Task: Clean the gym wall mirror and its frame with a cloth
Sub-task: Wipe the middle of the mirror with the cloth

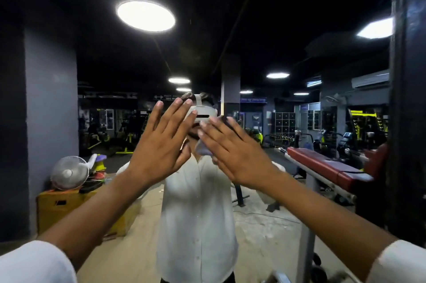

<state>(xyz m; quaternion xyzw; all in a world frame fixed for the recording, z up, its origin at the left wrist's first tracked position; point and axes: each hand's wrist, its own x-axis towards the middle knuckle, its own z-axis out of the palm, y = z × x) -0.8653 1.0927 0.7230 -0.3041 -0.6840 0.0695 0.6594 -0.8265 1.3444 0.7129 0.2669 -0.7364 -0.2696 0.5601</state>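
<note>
Left hand (pixel 161 142) flat, fingers straight, empty, up at mid mirror (pixel 288 28); right hand (pixel 232 151) flat-fingered too, pale cloth (pixel 204 149) peeking from under its palm. Looks like the glass-wipe step; next needs firm sweeps out toward the dark frame (pixel 400 98) at right.

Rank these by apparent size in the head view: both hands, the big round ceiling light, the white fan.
1. left hand and right hand: alike, enlarged by nearness.
2. ceiling light.
3. fan.
</note>
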